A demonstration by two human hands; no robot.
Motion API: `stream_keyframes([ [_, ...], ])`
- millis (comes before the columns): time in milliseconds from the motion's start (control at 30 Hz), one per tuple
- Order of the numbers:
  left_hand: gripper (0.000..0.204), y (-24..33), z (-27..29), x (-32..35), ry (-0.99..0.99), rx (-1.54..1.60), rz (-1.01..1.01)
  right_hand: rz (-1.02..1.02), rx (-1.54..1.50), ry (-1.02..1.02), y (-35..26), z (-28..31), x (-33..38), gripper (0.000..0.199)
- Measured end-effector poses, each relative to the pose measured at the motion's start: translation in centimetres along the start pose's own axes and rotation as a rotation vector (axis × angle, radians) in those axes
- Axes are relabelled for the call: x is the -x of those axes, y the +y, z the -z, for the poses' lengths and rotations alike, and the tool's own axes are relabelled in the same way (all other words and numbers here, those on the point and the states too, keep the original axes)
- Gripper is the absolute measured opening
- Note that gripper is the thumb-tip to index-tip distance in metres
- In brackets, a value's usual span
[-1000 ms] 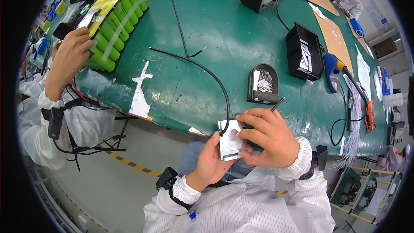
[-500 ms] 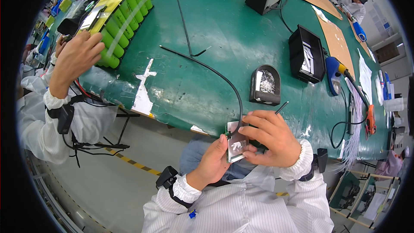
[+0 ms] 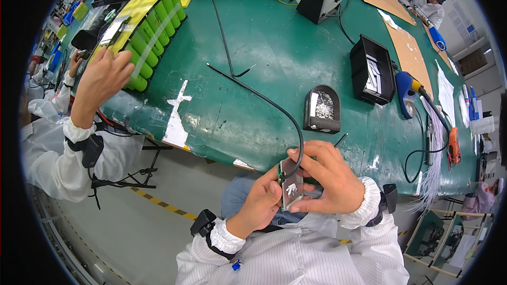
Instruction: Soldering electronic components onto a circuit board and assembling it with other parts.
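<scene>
Both my hands hold a small circuit board with a flat metal plate (image 3: 292, 185) at the table's front edge. My left hand (image 3: 260, 200) grips its left side, thumb against the green board edge. On the opposite side, the fingers of my right hand (image 3: 330, 182) are bent around the plate, with the thumb near its lower corner. A black cable (image 3: 262, 96) arcs from the board up and left over the table, and its stripped tip lies there. The upper fingers of my right hand touch this cable close to the board. The board's underside is hidden.
Beyond my hands stand a black cup of metal bits (image 3: 322, 109) and a black bin with white strips (image 3: 371, 71). A blue soldering-iron holder (image 3: 406, 95) is at right. At left, a co-worker's hand (image 3: 103, 82) touches a green battery pack (image 3: 153, 39).
The board has tilted and come slightly lower and nearer me, with both hands around it. The cable's free end has shifted right. The co-worker's hand has moved a little.
</scene>
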State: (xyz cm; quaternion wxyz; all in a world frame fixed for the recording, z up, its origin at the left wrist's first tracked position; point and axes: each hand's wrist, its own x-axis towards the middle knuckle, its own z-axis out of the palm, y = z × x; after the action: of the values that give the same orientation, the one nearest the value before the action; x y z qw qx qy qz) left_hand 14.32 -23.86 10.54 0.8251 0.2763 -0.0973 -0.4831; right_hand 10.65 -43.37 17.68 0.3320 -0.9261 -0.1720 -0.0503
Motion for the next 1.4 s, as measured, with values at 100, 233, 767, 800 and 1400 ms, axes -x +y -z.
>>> stream_keyframes([
  [100,0.092,-0.1,0.1,0.1,0.004,0.001,-0.017,-0.011,-0.029,-0.020,0.1,-0.1,-0.1,0.089],
  [233,0.089,0.2,0.2,0.2,0.008,-0.085,-0.060,0.030,-0.090,-0.030,0.5,0.1,0.0,0.085],
  [767,0.090,0.4,-0.3,0.5,0.066,-0.114,-0.122,0.105,-0.113,-0.002,0.3,-0.2,0.0,0.079],
  [800,0.090,0.4,-0.4,0.5,0.068,-0.114,-0.124,0.107,-0.114,-0.004,0.3,-0.3,-0.1,0.079],
  [1400,0.076,1.2,-1.2,0.5,0.115,0.093,-0.039,-0.023,-0.224,-0.046,0.2,-0.7,-0.8,0.067],
])
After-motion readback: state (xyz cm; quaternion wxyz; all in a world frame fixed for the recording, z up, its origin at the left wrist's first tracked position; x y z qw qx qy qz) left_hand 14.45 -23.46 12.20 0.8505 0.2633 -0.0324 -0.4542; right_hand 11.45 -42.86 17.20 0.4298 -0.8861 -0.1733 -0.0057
